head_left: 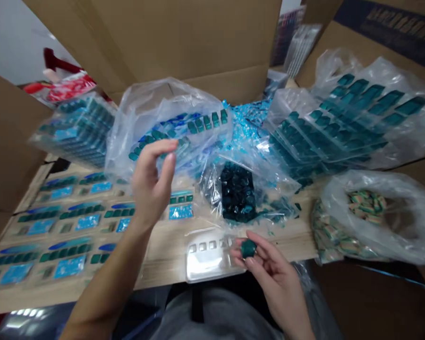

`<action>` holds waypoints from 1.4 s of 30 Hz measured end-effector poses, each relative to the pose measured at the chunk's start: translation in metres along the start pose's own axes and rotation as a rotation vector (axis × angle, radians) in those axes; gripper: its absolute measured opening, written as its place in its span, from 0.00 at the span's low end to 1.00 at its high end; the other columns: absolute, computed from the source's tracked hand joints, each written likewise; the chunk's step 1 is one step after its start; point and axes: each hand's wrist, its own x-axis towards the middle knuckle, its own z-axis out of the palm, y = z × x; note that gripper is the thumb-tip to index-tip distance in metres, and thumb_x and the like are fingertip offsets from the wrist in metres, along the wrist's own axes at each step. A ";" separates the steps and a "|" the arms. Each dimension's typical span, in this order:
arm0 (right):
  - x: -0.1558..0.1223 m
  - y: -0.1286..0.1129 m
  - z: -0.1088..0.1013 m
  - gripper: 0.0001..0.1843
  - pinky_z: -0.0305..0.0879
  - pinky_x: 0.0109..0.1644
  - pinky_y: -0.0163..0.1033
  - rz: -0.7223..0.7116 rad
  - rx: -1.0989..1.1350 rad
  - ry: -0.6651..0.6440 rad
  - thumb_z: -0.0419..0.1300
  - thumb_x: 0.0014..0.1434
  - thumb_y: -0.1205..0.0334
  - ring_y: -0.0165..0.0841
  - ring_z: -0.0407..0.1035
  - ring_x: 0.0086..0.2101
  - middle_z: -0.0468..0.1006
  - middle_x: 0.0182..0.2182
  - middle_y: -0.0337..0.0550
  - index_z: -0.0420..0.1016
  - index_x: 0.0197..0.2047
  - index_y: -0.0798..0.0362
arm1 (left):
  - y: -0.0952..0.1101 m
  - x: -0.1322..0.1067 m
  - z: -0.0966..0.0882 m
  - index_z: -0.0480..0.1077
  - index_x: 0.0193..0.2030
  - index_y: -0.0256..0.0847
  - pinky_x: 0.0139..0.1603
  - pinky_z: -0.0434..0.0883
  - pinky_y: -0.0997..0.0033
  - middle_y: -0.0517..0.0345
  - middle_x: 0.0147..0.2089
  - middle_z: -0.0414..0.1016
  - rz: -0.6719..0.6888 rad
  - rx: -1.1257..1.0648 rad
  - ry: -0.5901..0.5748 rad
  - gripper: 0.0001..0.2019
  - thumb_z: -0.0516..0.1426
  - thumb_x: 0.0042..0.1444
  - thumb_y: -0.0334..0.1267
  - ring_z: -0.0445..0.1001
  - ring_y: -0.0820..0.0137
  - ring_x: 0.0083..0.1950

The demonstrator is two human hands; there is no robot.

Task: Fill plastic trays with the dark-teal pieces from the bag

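1. Right hand [274, 278] pinches a dark-green squarish piece [248, 248] beside a clear plastic tray [212, 265] at the wooden bench's [163, 259] near edge.
2. Left hand [151, 186], thumb and forefinger parted, hovers before a translucent bag [127, 113] of blue-green pieces [207, 122].

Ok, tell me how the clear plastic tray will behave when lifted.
The clear plastic tray looks thin and see-through, so it's probably light. Its moulded form suggests it should hold its shape, not flop. Bright reflections hint at a possibly slippery surface.
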 end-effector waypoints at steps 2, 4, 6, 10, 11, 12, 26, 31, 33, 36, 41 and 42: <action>0.002 -0.006 0.017 0.16 0.80 0.41 0.42 -0.093 0.018 0.022 0.65 0.56 0.55 0.37 0.81 0.37 0.84 0.40 0.43 0.77 0.49 0.45 | 0.039 -0.030 -0.024 0.69 0.45 0.43 0.54 0.69 0.65 0.58 0.44 0.74 -0.048 -0.117 -0.048 0.09 0.52 0.63 0.28 0.73 0.70 0.49; 0.001 -0.010 0.028 0.15 0.80 0.39 0.40 -0.181 0.000 0.039 0.66 0.57 0.58 0.34 0.80 0.35 0.85 0.38 0.40 0.76 0.49 0.42 | 0.069 -0.059 -0.039 0.68 0.47 0.42 0.52 0.70 0.68 0.56 0.46 0.73 -0.081 -0.183 -0.288 0.10 0.54 0.61 0.26 0.72 0.70 0.49; -0.002 -0.012 0.033 0.16 0.78 0.37 0.35 -0.240 -0.039 0.044 0.66 0.56 0.62 0.30 0.80 0.33 0.85 0.35 0.35 0.76 0.48 0.37 | 0.086 -0.079 -0.044 0.68 0.47 0.41 0.52 0.70 0.69 0.54 0.47 0.72 -0.089 -0.221 -0.450 0.10 0.54 0.61 0.26 0.70 0.69 0.50; -0.005 -0.011 0.035 0.16 0.75 0.37 0.30 -0.305 -0.153 0.005 0.69 0.53 0.63 0.29 0.77 0.34 0.83 0.36 0.35 0.80 0.45 0.36 | 0.094 -0.094 -0.037 0.68 0.45 0.39 0.51 0.69 0.72 0.53 0.46 0.70 -0.080 -0.262 -0.491 0.05 0.54 0.63 0.31 0.69 0.70 0.49; -0.006 -0.010 0.035 0.15 0.75 0.37 0.30 -0.317 -0.172 -0.006 0.69 0.53 0.62 0.30 0.77 0.35 0.82 0.37 0.37 0.81 0.44 0.38 | 0.094 -0.094 -0.036 0.68 0.44 0.39 0.51 0.68 0.72 0.53 0.46 0.70 -0.076 -0.279 -0.483 0.04 0.54 0.64 0.32 0.69 0.71 0.49; -0.006 -0.009 0.035 0.14 0.74 0.37 0.31 -0.325 -0.184 -0.014 0.69 0.53 0.60 0.31 0.76 0.35 0.81 0.37 0.38 0.82 0.43 0.39 | 0.094 -0.095 -0.035 0.68 0.44 0.39 0.51 0.68 0.72 0.53 0.46 0.70 -0.073 -0.299 -0.470 0.04 0.54 0.64 0.33 0.69 0.71 0.49; -0.012 -0.001 0.037 0.11 0.70 0.40 0.26 -0.129 0.195 -0.089 0.72 0.49 0.59 0.25 0.75 0.35 0.82 0.33 0.34 0.82 0.38 0.41 | 0.101 -0.095 -0.034 0.66 0.44 0.37 0.51 0.70 0.71 0.52 0.46 0.68 0.091 -0.237 -0.399 0.05 0.51 0.64 0.28 0.68 0.71 0.49; -0.011 -0.001 0.041 0.09 0.67 0.32 0.25 0.075 0.454 -0.181 0.71 0.49 0.53 0.22 0.69 0.26 0.79 0.28 0.34 0.83 0.36 0.43 | 0.103 -0.091 -0.031 0.64 0.47 0.36 0.51 0.70 0.71 0.52 0.46 0.69 0.116 -0.178 -0.391 0.08 0.53 0.62 0.25 0.69 0.71 0.48; -0.011 -0.002 0.043 0.10 0.66 0.29 0.25 0.129 0.499 -0.165 0.71 0.48 0.52 0.22 0.67 0.24 0.78 0.26 0.35 0.84 0.35 0.44 | 0.105 -0.089 -0.030 0.64 0.46 0.37 0.49 0.71 0.71 0.53 0.44 0.70 0.110 -0.157 -0.395 0.08 0.53 0.61 0.25 0.70 0.71 0.47; -0.010 -0.004 0.043 0.11 0.67 0.30 0.27 0.161 0.530 -0.132 0.72 0.47 0.51 0.23 0.67 0.24 0.78 0.26 0.36 0.84 0.34 0.45 | 0.109 -0.085 -0.030 0.64 0.42 0.39 0.46 0.72 0.70 0.54 0.43 0.71 0.082 -0.141 -0.414 0.07 0.53 0.61 0.25 0.70 0.70 0.45; -0.009 -0.003 0.042 0.10 0.68 0.30 0.28 0.166 0.542 -0.113 0.72 0.47 0.52 0.24 0.68 0.24 0.79 0.26 0.36 0.84 0.34 0.44 | 0.112 -0.085 -0.032 0.64 0.44 0.38 0.48 0.71 0.69 0.51 0.46 0.69 -0.005 -0.233 -0.491 0.09 0.53 0.60 0.23 0.69 0.69 0.49; -0.009 -0.002 0.041 0.10 0.68 0.30 0.29 0.156 0.533 -0.109 0.72 0.47 0.52 0.24 0.68 0.24 0.80 0.27 0.36 0.84 0.35 0.43 | 0.112 -0.085 -0.033 0.64 0.45 0.38 0.49 0.70 0.70 0.51 0.47 0.69 -0.010 -0.237 -0.507 0.10 0.53 0.59 0.22 0.69 0.70 0.50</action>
